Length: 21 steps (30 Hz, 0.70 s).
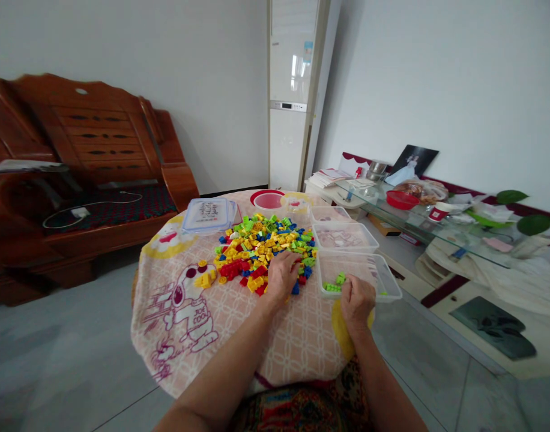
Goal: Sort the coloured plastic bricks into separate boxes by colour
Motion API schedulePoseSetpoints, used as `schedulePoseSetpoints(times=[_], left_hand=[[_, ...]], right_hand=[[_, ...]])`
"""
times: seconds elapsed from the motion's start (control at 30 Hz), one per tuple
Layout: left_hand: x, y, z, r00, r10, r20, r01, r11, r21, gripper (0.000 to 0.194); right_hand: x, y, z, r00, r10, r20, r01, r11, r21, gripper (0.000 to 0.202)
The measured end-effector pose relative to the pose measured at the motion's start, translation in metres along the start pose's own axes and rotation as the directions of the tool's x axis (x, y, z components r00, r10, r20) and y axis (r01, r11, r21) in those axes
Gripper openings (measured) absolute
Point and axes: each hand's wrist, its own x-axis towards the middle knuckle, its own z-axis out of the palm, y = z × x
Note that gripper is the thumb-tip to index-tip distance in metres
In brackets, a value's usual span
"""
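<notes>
A patterned cloth (302, 342) covers the round table, and on it spreads the broad pile of bricks (266, 240), yellow, blue, red and green mixed. Beside it stand three clear boxes in a row, the nearest box (389, 277) holding a few green bricks (332, 287). The work looks barely begun, I judge: nearly everything lies in the pile, plenty of green included. The left hand (283, 275) rests at the pile's near edge, fingers bent; the right hand (356, 298) curls over the nearest box's near wall. Whether either pinches a brick, I cannot tell.

As for writing, the tall white unit (288, 72) carries a sticker too small to read. The cartoon dog (198, 318) on the cloth wears "JOE COOL" (the plainest words here). Dark lettering on the stacked lids (198, 221) stays illegible.
</notes>
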Motion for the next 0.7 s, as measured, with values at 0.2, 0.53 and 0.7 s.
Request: schedulePoseSetpoints(times=[0.2,0.53,0.7], left_hand=[[0.002,-0.010,-0.013,0.989,-0.093,0.118,0.074,0.984,0.162,0.016],[-0.002,0.003,-0.007,0.951,-0.090,0.295,0.018,0.971,0.240,0.013],[-0.002,0.004,-0.006,0.947,-0.062,0.316,-0.011,0.974,0.225,0.006]], right_hand=[[0.001,-0.003,-0.002,1.000,-0.002,-0.018,0.002,1.000,0.000,0.025],[0.001,-0.001,0.000,1.000,-0.005,-0.022,0.005,1.000,-0.002,0.025],[-0.001,0.001,0.001,1.000,0.001,-0.010,-0.001,1.000,-0.007,0.024]])
